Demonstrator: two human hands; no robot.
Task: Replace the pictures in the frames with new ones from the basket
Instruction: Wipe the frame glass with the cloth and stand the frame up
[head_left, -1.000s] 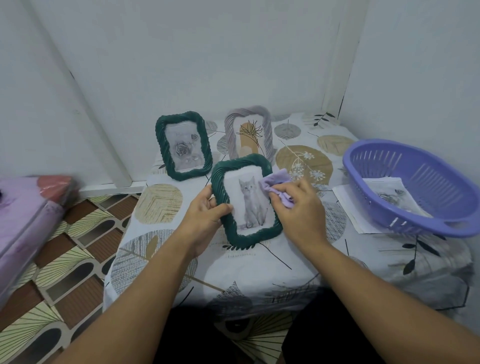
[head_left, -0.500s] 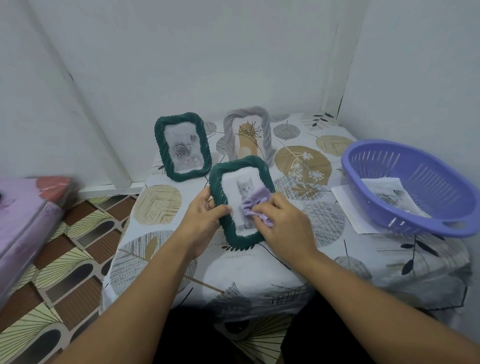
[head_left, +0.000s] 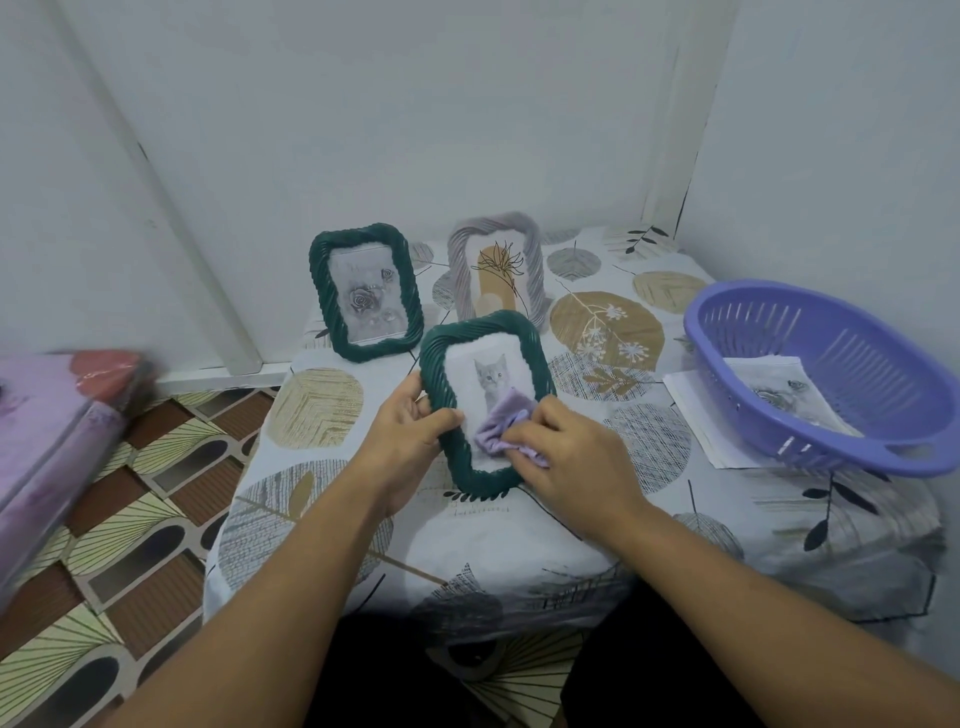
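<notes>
- landmark: green frame with cat picture (head_left: 487, 402), held tilted over the near-centre of the worktop (head_left: 519, 545), which is covered with a leaf-print cloth.
- left hand (head_left: 410, 431) grips the frame's left edge; thumb lies across the front rim, fingers curl behind it.
- right hand (head_left: 576, 457) holds a lilac cloth (head_left: 501, 428), fingers bunched around it, pressing it on the lower part of the frame's glass, just below the cat's head.
- behind and left of the cat frame: second green frame (head_left: 366, 293), upright, rose picture inside.
- directly behind the cat frame: pale grey frame (head_left: 498, 270), upright, picture with a tan arch and a line-drawn plant.
- right of the cat frame, well apart: purple basket (head_left: 826, 376), a printed picture (head_left: 779, 395) lying inside it.
- a white sheet (head_left: 696, 415) lies under the basket's near-left side, partly sticking out.
- far left of the cat frame, off the worktop: pink bundle (head_left: 57, 415), blurred.
</notes>
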